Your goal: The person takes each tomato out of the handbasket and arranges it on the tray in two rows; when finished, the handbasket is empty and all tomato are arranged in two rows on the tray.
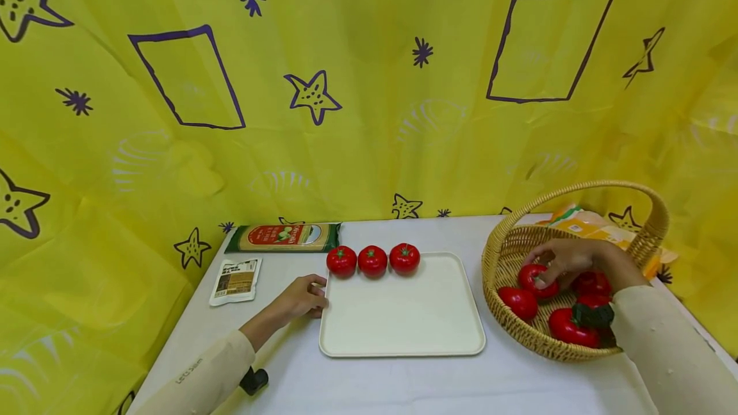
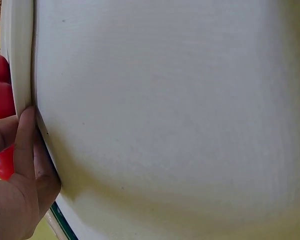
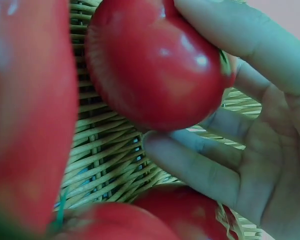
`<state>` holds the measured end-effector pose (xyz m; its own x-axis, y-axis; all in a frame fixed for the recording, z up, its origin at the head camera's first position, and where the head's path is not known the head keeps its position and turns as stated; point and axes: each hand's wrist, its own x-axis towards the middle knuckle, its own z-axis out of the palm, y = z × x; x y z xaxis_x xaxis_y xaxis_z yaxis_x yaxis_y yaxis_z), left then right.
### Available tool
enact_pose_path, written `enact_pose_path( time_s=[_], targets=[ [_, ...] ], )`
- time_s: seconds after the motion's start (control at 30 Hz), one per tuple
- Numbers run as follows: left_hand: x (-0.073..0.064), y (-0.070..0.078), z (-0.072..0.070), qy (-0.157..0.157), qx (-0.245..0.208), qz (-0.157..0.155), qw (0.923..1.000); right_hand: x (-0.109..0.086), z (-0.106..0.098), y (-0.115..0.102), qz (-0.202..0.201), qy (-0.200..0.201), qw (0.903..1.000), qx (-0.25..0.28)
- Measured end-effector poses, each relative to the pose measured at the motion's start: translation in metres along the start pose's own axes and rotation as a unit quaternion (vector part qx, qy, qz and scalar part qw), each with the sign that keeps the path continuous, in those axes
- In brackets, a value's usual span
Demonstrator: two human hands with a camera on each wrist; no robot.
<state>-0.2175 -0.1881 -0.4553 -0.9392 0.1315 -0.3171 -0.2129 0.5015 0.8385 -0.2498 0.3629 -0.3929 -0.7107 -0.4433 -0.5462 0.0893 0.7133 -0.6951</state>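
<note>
As seen from the head, the right hand [image 1: 567, 258] is in the wicker basket [image 1: 492, 268] at the right of the frame, and its fingers grasp a red tomato [image 1: 529, 276]. More tomatoes [image 1: 567, 332] lie in the basket around it. Three red tomatoes in a row [image 1: 372, 262] sit along the top edge of the white tray [image 1: 403, 319], toward its left corner. The left hand [image 1: 300, 298] is at the left edge of the tray, with bent fingers touching it. Near the middle left are a green packet [image 1: 288, 237] with a red label and a small white pouch [image 1: 235, 282]. An orange bag [image 1: 582, 226] is behind the basket. A yellow curtain [image 1: 369, 159] hangs at the back of the white table [image 1: 357, 389].

In the left wrist view, the left hand is at the lower left. Its fingertips touch the rim of the tray, but I cannot tell if they pinch it. Bits of red show at the left edge.

In the right wrist view, the held tomato is at the top middle. The thumb is on top of it and the other fingers are below and beside it. Other tomatoes fill the left and the bottom, with woven basket between them.
</note>
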Motion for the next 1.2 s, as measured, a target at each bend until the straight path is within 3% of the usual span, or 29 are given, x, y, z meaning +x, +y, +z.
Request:
enact_pose_path(
  time_s=[0.37,0.7,0.93,1.2],
  targets=[
    [0.001,0.000,0.000,0.000,-0.012,-0.001,0.9999,0.002,-0.004,0.001,-0.042,-0.016,0.9988,0.021],
    [0.001,0.000,0.000,0.002,-0.007,-0.005,1.0000,0.000,-0.005,0.000,-0.054,-0.026,0.9978,0.030],
    [-0.001,0.001,0.000,0.002,-0.003,-0.003,1.0000,-0.004,-0.005,0.000,-0.055,-0.013,0.9979,0.030],
    [0.000,0.001,0.000,0.001,0.000,0.000,1.0000,-0.010,-0.006,0.001,-0.083,-0.001,0.9960,0.031]
  ],
)
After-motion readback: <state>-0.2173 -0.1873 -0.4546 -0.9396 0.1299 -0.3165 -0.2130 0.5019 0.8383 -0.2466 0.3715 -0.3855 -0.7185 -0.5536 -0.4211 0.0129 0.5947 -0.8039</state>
